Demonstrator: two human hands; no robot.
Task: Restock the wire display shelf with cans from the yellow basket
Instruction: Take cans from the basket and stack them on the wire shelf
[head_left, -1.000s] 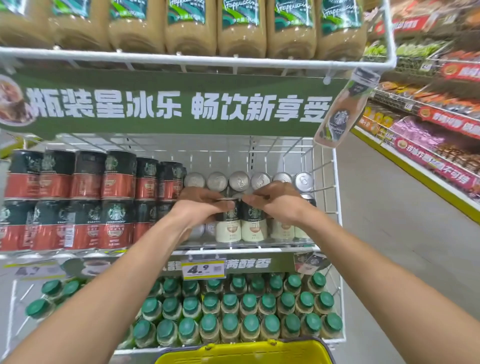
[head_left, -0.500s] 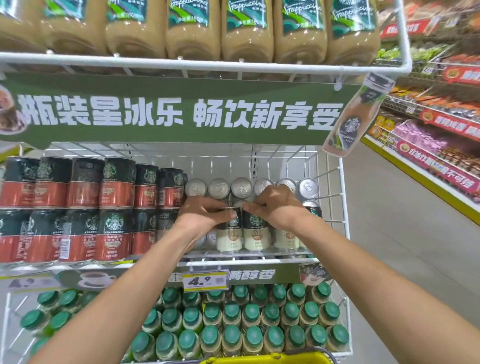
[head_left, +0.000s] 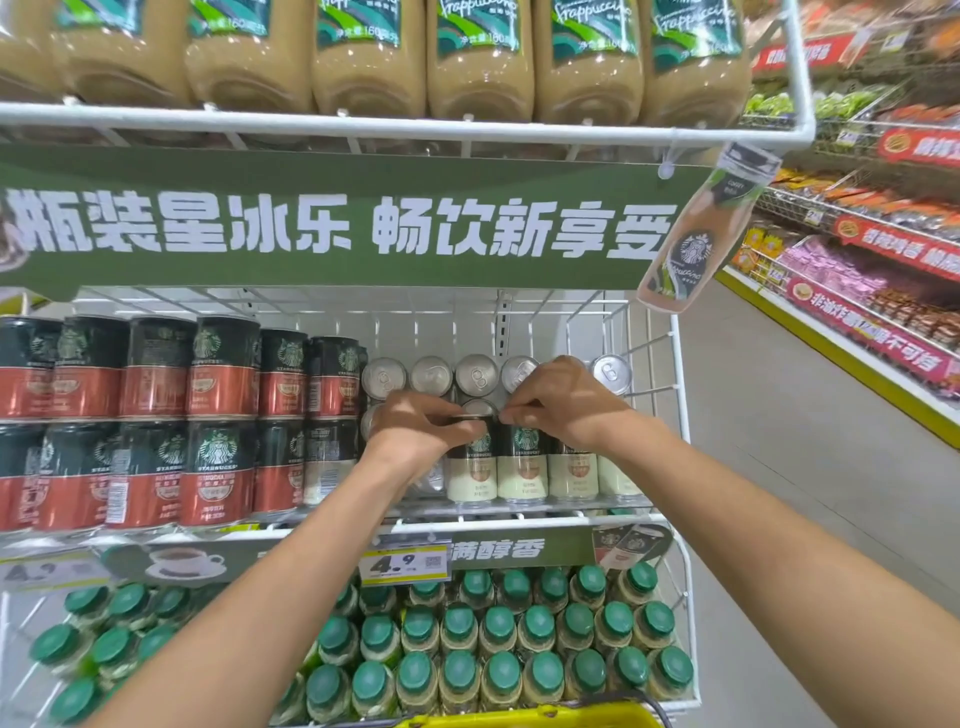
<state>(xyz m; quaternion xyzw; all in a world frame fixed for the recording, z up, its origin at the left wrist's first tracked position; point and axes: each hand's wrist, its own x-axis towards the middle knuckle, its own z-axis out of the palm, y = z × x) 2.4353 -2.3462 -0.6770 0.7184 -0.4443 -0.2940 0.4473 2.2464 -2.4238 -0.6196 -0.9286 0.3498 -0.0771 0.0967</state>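
Barely moved, left hand (head_left: 415, 431) and right hand (head_left: 561, 402) pinch the rims of cream Starbucks cans (head_left: 522, 467) with curled fingers (head_left: 457, 427)

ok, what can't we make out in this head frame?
Head view:
Yellow basket: cut off by the bottom edge, contents unseen.
Tops of the two front cream cans: covered by the left hand and right hand; each grip unclear.
Left price tag: blurred, digits unclear.

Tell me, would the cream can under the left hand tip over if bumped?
Probably not easily: the cream can stands upright, close beside the next can. It likely feels stiff and slippery, being shiny metal. Laid down, its round body would probably roll.
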